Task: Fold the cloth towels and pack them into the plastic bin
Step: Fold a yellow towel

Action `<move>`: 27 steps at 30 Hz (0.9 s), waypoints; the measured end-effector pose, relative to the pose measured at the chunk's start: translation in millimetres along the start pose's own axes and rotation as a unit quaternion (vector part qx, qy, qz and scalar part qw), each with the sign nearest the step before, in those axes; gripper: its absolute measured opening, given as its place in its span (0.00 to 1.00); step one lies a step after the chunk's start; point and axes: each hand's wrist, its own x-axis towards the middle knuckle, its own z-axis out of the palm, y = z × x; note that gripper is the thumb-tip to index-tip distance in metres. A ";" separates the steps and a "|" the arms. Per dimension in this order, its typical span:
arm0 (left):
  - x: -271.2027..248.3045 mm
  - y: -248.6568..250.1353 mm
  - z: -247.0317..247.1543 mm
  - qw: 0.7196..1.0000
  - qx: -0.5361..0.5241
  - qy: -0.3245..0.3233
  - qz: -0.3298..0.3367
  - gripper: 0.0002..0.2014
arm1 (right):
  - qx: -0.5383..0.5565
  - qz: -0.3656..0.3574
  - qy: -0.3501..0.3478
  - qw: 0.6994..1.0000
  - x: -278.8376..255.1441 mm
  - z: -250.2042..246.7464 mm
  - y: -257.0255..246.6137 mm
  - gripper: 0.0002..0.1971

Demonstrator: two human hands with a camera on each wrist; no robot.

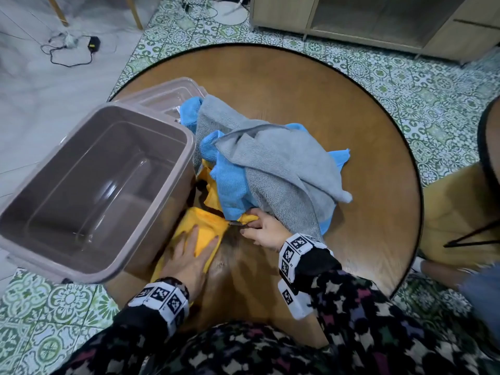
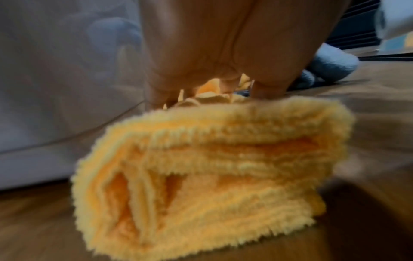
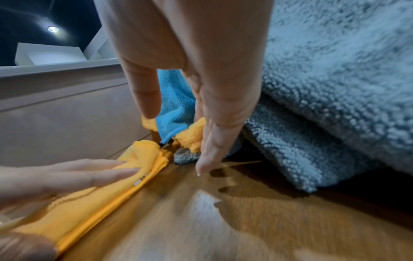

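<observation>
The brown plastic bin [image 1: 94,185] stands at the table's left with nothing in it. Beside its near right wall lies a folded yellow towel [image 1: 208,226] [image 2: 223,167] [image 3: 93,206]. My left hand [image 1: 194,247] [image 2: 212,53] [image 3: 78,174] presses flat on it, fingers straight. A loose pile sits just beyond: a grey towel [image 1: 276,163] [image 3: 335,88] over a blue towel [image 1: 232,188] [image 3: 176,109], with more yellow cloth underneath. My right hand [image 1: 257,226] [image 3: 174,121] pinches a second yellow towel's corner [image 1: 247,218] [image 3: 192,137] at the pile's near edge.
The round wooden table [image 1: 338,98] has bare surface to the right and far side. The bin's lid [image 1: 167,96] lies behind the bin. Someone else's limb [image 1: 487,147] is at the right edge. A wooden cabinet [image 1: 378,20] and cables [image 1: 70,50] are on the floor beyond.
</observation>
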 end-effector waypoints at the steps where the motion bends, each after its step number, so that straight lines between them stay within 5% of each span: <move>1: -1.0 -5.2 1.1 1.000 -0.018 0.008 -0.017 0.40 | -0.004 0.002 0.001 1.000 -0.2 0.4 1.9 0.29; 7: 3.7 -3.3 -12.2 0.999 -0.036 -0.010 -0.022 0.39 | -0.036 0.011 -0.002 0.999 -7.9 4.5 -2.3 0.31; 10: 3.0 -2.7 -21.2 0.997 -0.074 0.014 -0.021 0.35 | -0.086 -0.031 0.045 0.995 -20.0 2.7 -12.4 0.18; 13: 4.0 -3.1 -34.7 0.964 -0.206 0.170 0.005 0.23 | -0.046 -0.165 0.210 0.963 -40.5 -7.6 -27.3 0.08; 15: 3.6 0.6 -48.1 0.920 -0.262 0.287 0.049 0.16 | -0.010 -0.251 0.362 0.898 -50.2 -20.6 -34.0 0.10; 17: 0.6 9.1 -64.0 0.891 -0.282 0.347 0.083 0.14 | -0.033 -0.254 0.461 0.850 -52.3 -36.8 -34.8 0.18; 18: -1.1 14.8 -72.2 0.881 -0.297 0.357 0.092 0.15 | -0.060 -0.211 0.468 0.856 -50.8 -45.8 -34.5 0.22; 21: -3.7 30.1 -89.3 0.863 -0.350 0.344 0.119 0.19 | -0.147 -0.091 0.381 0.908 -49.1 -60.7 -27.8 0.17; 24: -5.4 37.4 -98.5 0.859 -0.336 0.358 0.140 0.30 | -0.118 -0.209 0.308 0.921 -62.0 -49.5 -24.0 0.07; 27: -7.0 36.2 -97.8 0.886 -0.178 0.391 0.174 0.44 | -0.085 -0.288 0.173 0.938 -83.7 -25.9 -19.5 0.03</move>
